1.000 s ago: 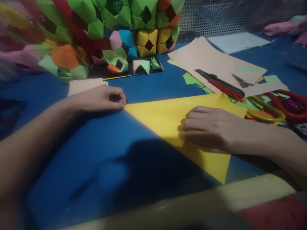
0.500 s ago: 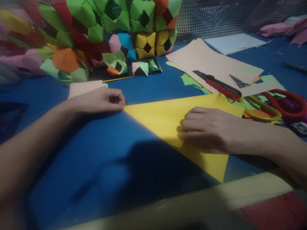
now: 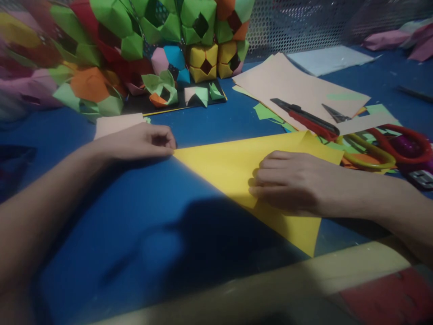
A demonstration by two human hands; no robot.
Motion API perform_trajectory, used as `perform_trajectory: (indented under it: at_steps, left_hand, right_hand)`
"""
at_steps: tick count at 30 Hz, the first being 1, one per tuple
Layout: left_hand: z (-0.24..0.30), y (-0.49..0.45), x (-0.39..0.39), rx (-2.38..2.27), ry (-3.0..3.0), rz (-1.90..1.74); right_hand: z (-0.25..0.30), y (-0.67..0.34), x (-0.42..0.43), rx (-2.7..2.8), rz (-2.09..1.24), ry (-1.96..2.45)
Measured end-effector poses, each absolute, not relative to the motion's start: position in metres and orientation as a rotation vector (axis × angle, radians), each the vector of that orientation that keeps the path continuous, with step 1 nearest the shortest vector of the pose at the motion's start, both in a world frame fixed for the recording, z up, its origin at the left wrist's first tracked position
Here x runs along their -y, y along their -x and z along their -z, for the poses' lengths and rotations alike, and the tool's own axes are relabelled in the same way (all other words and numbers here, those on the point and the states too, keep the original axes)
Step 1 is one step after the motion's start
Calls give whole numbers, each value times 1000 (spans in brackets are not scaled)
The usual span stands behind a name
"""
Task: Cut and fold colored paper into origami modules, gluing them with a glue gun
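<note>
1. Across the blue surface (image 3: 203,122) lies a yellow sheet (image 3: 216,162), triangular and apparently folded, between the two hands.
2. Left hand (image 3: 145,140): nearly closed, fingers curled, thumb and forefinger pinching the sheet's left tip, presumably so that it cannot slide.
3. Right hand (image 3: 294,183): half closed, curled fingers resting on the sheet's wide part, probably to keep the layers flat; whether it grips anything cannot be told.
4. Cutter (image 3: 311,122) and scissors (image 3: 375,164): beside the sheet's far right, probably set aside within reach.
5. Obscured: the sheet beneath the right hand, and the pads of its fingers. Paper models (image 3: 203,63) are cut off above; those at far left are blurred.
</note>
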State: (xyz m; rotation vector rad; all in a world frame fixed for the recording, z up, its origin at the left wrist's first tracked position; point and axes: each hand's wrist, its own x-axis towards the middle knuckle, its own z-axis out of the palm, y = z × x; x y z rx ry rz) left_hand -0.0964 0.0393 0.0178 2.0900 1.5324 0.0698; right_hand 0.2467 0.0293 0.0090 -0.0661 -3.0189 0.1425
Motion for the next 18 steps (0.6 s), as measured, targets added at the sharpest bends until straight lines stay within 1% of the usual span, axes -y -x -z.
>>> perform_trajectory:
  at_steps: [18]
  left_hand:
    - [-19, 99, -39, -1533, -2109, -39]
  right_hand:
    - [-14, -245, -28, 3045, -238, 106]
